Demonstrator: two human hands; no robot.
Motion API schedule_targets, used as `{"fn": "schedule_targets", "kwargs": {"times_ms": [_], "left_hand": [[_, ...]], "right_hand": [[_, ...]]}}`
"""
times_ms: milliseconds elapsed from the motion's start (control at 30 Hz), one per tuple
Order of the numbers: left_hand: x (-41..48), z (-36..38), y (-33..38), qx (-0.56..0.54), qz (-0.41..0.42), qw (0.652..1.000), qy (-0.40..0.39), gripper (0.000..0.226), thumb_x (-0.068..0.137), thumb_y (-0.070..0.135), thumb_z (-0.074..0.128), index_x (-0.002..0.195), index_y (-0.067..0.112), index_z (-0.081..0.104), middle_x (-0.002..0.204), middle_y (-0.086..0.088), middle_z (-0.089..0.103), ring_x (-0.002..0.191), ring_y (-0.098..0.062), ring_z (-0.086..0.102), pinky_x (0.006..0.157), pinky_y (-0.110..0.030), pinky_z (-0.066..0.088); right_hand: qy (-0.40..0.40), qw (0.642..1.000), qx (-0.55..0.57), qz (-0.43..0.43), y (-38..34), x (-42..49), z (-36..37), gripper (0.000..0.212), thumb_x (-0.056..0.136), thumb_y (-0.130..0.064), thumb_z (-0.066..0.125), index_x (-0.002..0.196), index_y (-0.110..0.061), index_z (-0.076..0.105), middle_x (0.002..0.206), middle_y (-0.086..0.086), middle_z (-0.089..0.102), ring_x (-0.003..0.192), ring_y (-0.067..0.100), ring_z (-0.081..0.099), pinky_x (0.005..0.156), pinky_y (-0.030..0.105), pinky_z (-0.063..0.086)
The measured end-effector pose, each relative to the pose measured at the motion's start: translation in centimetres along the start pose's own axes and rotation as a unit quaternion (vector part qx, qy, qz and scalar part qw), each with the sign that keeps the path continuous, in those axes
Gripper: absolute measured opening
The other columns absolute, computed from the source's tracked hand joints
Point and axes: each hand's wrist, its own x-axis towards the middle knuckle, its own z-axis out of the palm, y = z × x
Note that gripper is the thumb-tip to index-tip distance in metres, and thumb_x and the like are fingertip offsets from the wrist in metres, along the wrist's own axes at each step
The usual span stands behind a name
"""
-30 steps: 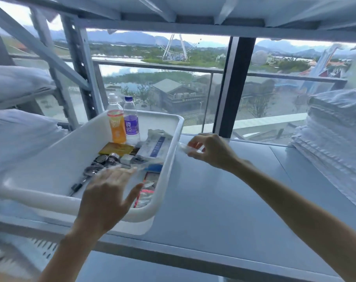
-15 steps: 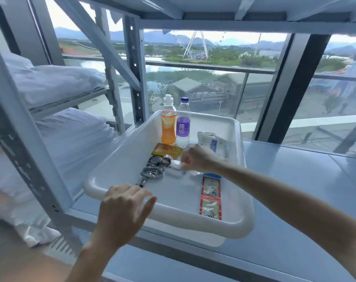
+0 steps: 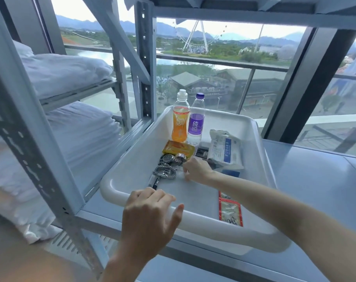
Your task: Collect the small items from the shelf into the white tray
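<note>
The white tray point(image 3: 262, 234) sits on the grey shelf point(image 3: 315, 190). It holds an orange drink bottle point(image 3: 180, 122), a purple-label water bottle point(image 3: 196, 123), a yellow packet point(image 3: 178, 149), watches point(image 3: 172, 158), a metal bracelet point(image 3: 165, 171), a pen point(image 3: 153, 182), a white wipes pack point(image 3: 224, 149) and red sachets point(image 3: 230, 210). My left hand point(image 3: 150, 212) grips the tray's near rim, thumb out. My right hand point(image 3: 197, 169) is low inside the tray beside the watches, fingers curled down. What is under its fingers is hidden.
Folded white linen point(image 3: 67, 72) fills the left shelves, with more bedding point(image 3: 81, 129) below. A perforated steel upright point(image 3: 144, 58) stands behind the tray's left corner. Beyond the shelf there is a glass window with a dark frame point(image 3: 307, 82).
My right hand carried a small white item from the shelf over the tray's side and lowered it next to the watches. The view swung left; my left hand stayed on the near rim.
</note>
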Motion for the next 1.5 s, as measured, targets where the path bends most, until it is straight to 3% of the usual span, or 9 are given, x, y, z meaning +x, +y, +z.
{"fn": "schedule_targets", "kwargs": {"times_ms": [200, 467, 567, 800, 1000, 1100, 1200, 1400, 1500], "left_hand": [[-0.1, 0.0, -0.3, 0.000, 0.004, 1.000, -0.009, 0.043, 0.087, 0.048, 0.035, 0.079, 0.026, 0.071, 0.074, 0.012, 0.068, 0.071, -0.015, 0.063, 0.068, -0.032, 0.043], [1.0, -0.1, 2.8, -0.021, 0.038, 0.998, -0.035, 0.048, 0.085, 0.052, 0.035, 0.080, 0.023, 0.074, 0.073, 0.010, 0.070, 0.065, -0.016, 0.065, 0.062, -0.032, 0.051], [2.0, 0.2, 6.6, -0.048, 0.080, 0.994, -0.052, 0.051, 0.085, 0.055, 0.035, 0.096, 0.022, 0.073, 0.089, 0.007, 0.072, 0.077, -0.016, 0.067, 0.067, -0.034, 0.053], [4.0, 2.3, 17.8, -0.119, 0.195, 0.972, -0.055, 0.055, 0.082, 0.054, 0.036, 0.113, 0.020, 0.066, 0.113, -0.002, 0.067, 0.106, -0.023, 0.063, 0.084, -0.040, 0.053], [3.8, 8.2, 29.4, -0.168, 0.290, 0.935, -0.114, 0.054, 0.084, 0.055, 0.040, 0.122, 0.021, 0.061, 0.125, -0.001, 0.062, 0.119, -0.020, 0.056, 0.097, -0.034, 0.045], [3.1, 13.1, 33.8, -0.140, 0.294, 0.921, -0.215, 0.063, 0.091, 0.057, 0.030, 0.145, 0.023, 0.028, 0.154, -0.001, 0.026, 0.142, -0.017, 0.019, 0.116, -0.035, 0.014], [1.4, 17.6, 36.5, -0.106, 0.278, 0.923, -0.242, 0.067, 0.091, 0.059, 0.024, 0.148, 0.025, 0.015, 0.158, 0.000, 0.008, 0.145, -0.017, 0.003, 0.118, -0.039, 0.002], [0.1, 20.3, 39.2, -0.101, 0.232, 0.941, -0.223, 0.065, 0.084, 0.057, 0.030, 0.138, 0.023, 0.044, 0.148, -0.003, 0.038, 0.140, -0.021, 0.028, 0.116, -0.043, 0.016], [-0.1, 21.1, 39.3, -0.111, 0.235, 0.936, -0.238, 0.068, 0.084, 0.059, 0.024, 0.145, 0.026, 0.029, 0.155, 0.002, 0.022, 0.145, -0.016, 0.011, 0.117, -0.038, -0.001]], "right_hand": [[-0.004, 0.999, 0.034, -0.002, 0.0, 0.2, -0.5, 0.032, 0.080, -0.016, 0.072, 0.106, -0.006, 0.057, 0.098, 0.013, 0.066, 0.090, 0.029, 0.063, 0.075, 0.038, 0.051], [0.083, 0.993, 0.003, -0.084, 3.7, -3.6, -6.3, 0.014, 0.083, -0.015, 0.067, 0.093, -0.008, 0.062, 0.087, 0.005, 0.064, 0.069, 0.019, 0.055, 0.048, 0.019, 0.033], [0.135, 0.988, 0.035, -0.069, 7.4, -8.0, -8.4, 0.016, 0.083, -0.016, 0.069, 0.097, -0.009, 0.065, 0.095, 0.006, 0.067, 0.079, 0.020, 0.063, 0.065, 0.030, 0.052], [0.211, 0.969, 0.076, 0.101, 20.0, -22.6, -9.4, 0.014, 0.083, -0.017, 0.069, 0.096, -0.013, 0.067, 0.097, 0.001, 0.065, 0.081, 0.012, 0.058, 0.075, 0.029, 0.049], [0.144, 0.957, 0.074, 0.239, 28.8, -34.1, -7.5, 0.013, 0.083, -0.015, 0.068, 0.096, -0.015, 0.070, 0.096, 0.005, 0.064, 0.091, 0.021, 0.062, 0.082, 0.035, 0.049], [0.088, 0.949, 0.089, 0.290, 32.0, -38.4, -5.8, 0.018, 0.083, -0.016, 0.067, 0.101, -0.014, 0.069, 0.103, 0.006, 0.062, 0.097, 0.019, 0.061, 0.088, 0.034, 0.048], [0.010, 0.945, 0.098, 0.311, 34.5, -41.3, -3.5, 0.029, 0.083, -0.023, 0.068, 0.111, -0.014, 0.065, 0.115, 0.006, 0.058, 0.106, 0.019, 0.058, 0.092, 0.032, 0.044], [-0.032, 0.953, 0.119, 0.278, 38.2, -42.7, -1.0, 0.040, 0.077, -0.028, 0.073, 0.113, -0.016, 0.061, 0.121, 0.002, 0.055, 0.110, 0.019, 0.053, 0.093, 0.032, 0.044], [-0.022, 0.958, 0.126, 0.258, 39.3, -42.3, -0.4, 0.038, 0.074, -0.027, 0.073, 0.109, -0.017, 0.061, 0.119, 0.001, 0.055, 0.108, 0.018, 0.054, 0.090, 0.032, 0.045]]}}
